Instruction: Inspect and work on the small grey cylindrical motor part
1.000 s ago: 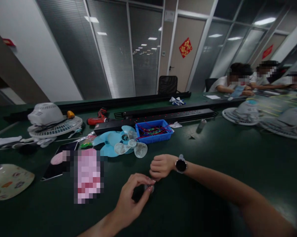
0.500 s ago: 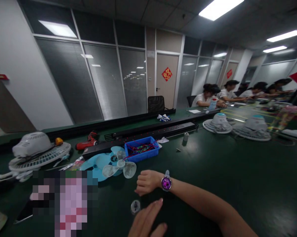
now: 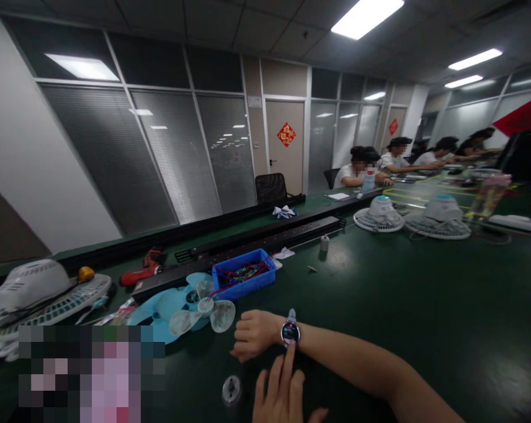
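Note:
A round smartwatch (image 3: 290, 333) with a lit screen and a pale strap sits on my right wrist. My right hand (image 3: 257, 335) points left across the table, its fingers curled into a fist with nothing seen in it. From below, my left hand (image 3: 280, 388) reaches up with fingers spread, and one fingertip touches the watch's lower edge. A small round metal part (image 3: 232, 389), like a little motor, stands on the table left of my left hand. Beyond my right fist lies a clear fan blade (image 3: 222, 315) beside a blue fan blade (image 3: 168, 305).
Behind the blades stands a blue bin (image 3: 244, 288) of wires. A red power drill (image 3: 140, 275) and a fan head (image 3: 31, 285) lie to the left. A small metal cylinder (image 3: 324, 243) and two more fan heads (image 3: 382, 214) stand farther right. Several people sit at the far table.
My left hand has moved up and right, bringing a fingertip to the watch. The watch screen has changed from a purple face to a darker display. The camera view has shifted slightly.

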### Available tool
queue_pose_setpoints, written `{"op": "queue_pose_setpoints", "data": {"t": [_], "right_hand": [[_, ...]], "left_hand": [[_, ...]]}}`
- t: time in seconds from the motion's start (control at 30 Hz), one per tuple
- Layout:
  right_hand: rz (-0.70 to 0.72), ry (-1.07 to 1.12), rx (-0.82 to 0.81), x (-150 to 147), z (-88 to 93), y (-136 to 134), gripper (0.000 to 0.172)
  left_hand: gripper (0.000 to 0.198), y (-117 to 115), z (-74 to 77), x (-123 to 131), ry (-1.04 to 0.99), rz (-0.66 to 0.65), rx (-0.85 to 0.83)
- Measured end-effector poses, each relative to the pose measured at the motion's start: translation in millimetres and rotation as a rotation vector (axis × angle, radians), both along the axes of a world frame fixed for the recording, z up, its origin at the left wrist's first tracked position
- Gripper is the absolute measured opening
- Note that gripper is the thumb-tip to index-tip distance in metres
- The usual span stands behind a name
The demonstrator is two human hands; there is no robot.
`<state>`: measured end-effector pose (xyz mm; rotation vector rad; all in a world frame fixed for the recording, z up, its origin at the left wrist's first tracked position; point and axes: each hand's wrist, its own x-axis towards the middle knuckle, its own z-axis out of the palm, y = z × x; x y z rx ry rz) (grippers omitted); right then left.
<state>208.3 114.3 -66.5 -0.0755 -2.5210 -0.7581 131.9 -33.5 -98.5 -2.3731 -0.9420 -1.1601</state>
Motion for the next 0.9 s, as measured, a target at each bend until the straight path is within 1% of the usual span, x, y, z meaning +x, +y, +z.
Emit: {"op": "queue_pose_setpoints", "data": {"t": [0.1,0.17,0.23,0.4,0.47,0.57,0.63,0.7,0.77,0.9], "right_hand": [[0.005,0.007,-0.023,0.0,0.2,1.6,0.035],[0.007,0.011,-0.035,0.1,0.6,2.3,0.035],[0.002,0.012,-0.046,0.5,1.1,2.5,0.035],[-0.014,-0.001,-0.063,1.0,1.7,2.7,0.035],[-0.016,-0.003,-0.061,0.3,1.1,3.6,0.033],[-0.016,-0.01,-0.054,-1.0,0.1,5.2,0.029],[-0.026,-0.017,-0.054,-1.1,0.4,5.2,0.029],[-0.036,-0.02,-0.061,0.0,1.9,3.9,0.03],[-0.04,-0.014,-0.073,1.7,4.0,1.9,0.031],[-0.042,-0.008,-0.098,3.5,5.6,0.5,0.033]], "left_hand": [[0.048,7.5,12.3,2.3,0.03,-0.016,-0.061],[0.051,12.5,17.5,2.9,0.054,-0.022,-0.089],[0.051,14.5,17.3,1.3,0.035,-0.028,-0.083],[0.035,10.3,8.7,-2.6,-0.01,-0.034,-0.089],[0.034,11.1,11.2,-0.4,-0.018,-0.038,-0.114],[0.036,15.7,20.7,5.2,-0.007,-0.047,-0.163],[0.036,17.7,25.1,7.6,-0.016,-0.042,-0.17],[0.032,16.6,24.8,7.4,-0.051,-0.055,-0.153],[0.026,12.9,21.4,5.1,-0.076,-0.092,-0.15],[0.02,5.9,17.2,0.6,-0.071,-0.134,-0.19]]}}
